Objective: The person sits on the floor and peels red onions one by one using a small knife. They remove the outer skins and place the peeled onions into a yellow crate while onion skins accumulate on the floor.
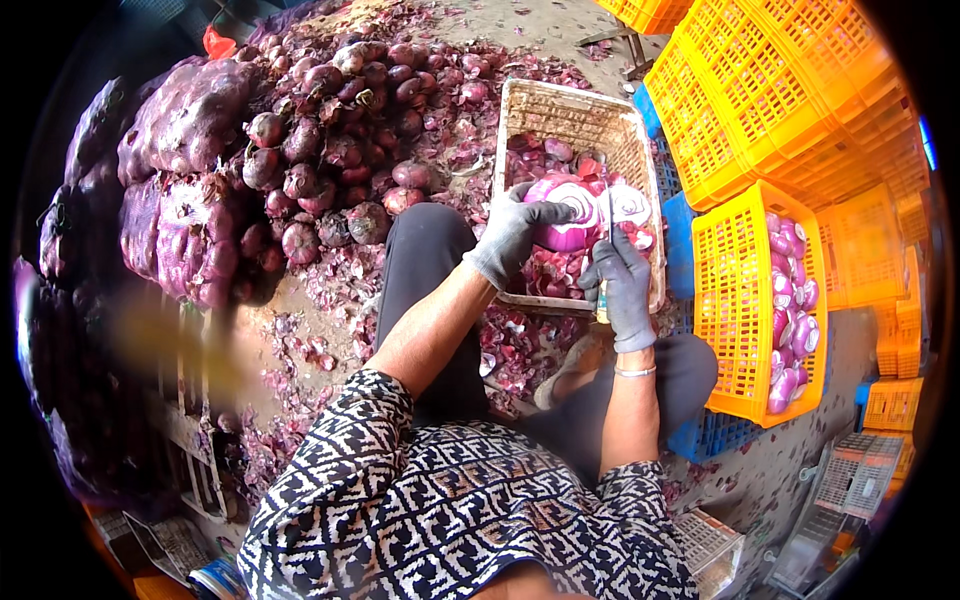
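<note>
My left hand (510, 232), in a grey work glove, grips a large red onion (561, 234) whose pale, ringed cut face points up and right. My right hand (619, 281), gloved too, is closed on the handle of a knife (610, 206); its thin blade stands upright beside the onion's cut face. A round pale slice (628, 205) shows just right of the blade. Both hands are over a dirty white plastic crate (574, 94) holding red onion skins and scraps (547, 274). Whether the blade touches the onion, I cannot tell.
At the left lie a heap of unpeeled red onions (300, 180) and filled mesh sacks (180, 120). A yellow crate (727, 315) with peeled onions (784, 337) rests on a blue crate (712, 435) at my right. Stacked yellow crates (750, 90) rise behind. Onion skins litter the floor.
</note>
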`<action>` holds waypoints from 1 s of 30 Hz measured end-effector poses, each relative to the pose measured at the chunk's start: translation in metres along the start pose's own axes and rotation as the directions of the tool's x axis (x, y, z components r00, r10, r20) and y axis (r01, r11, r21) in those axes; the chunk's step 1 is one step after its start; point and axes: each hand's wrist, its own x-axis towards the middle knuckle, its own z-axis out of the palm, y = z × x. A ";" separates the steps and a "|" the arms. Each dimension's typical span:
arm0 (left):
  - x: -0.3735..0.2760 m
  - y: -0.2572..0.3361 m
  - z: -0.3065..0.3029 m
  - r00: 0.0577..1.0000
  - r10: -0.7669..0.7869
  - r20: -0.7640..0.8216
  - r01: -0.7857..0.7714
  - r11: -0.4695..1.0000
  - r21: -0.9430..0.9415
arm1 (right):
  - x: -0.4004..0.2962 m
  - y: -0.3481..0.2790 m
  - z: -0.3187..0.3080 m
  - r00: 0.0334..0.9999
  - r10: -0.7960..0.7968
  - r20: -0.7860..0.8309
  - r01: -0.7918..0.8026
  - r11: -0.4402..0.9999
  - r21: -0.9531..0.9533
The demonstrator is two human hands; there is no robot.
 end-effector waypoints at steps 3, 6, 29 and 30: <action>0.001 0.003 -0.002 0.995 0.096 0.002 -0.096 0.995 0.009 | 0.004 -0.011 -0.001 0.996 -0.064 -0.059 0.065 0.998 0.015; -0.008 0.019 0.002 0.989 0.149 0.024 -0.151 0.985 0.082 | 0.026 -0.003 -0.013 0.989 -0.080 -0.128 0.077 0.997 -0.031; -0.006 0.006 -0.006 0.988 0.030 0.154 -0.135 0.663 0.736 | 0.009 0.015 -0.005 0.910 -0.299 0.286 0.407 0.528 -0.745; -0.005 0.005 -0.007 0.985 0.024 0.171 -0.147 0.637 0.757 | 0.008 0.016 -0.006 0.939 -0.237 0.250 0.343 0.697 -0.630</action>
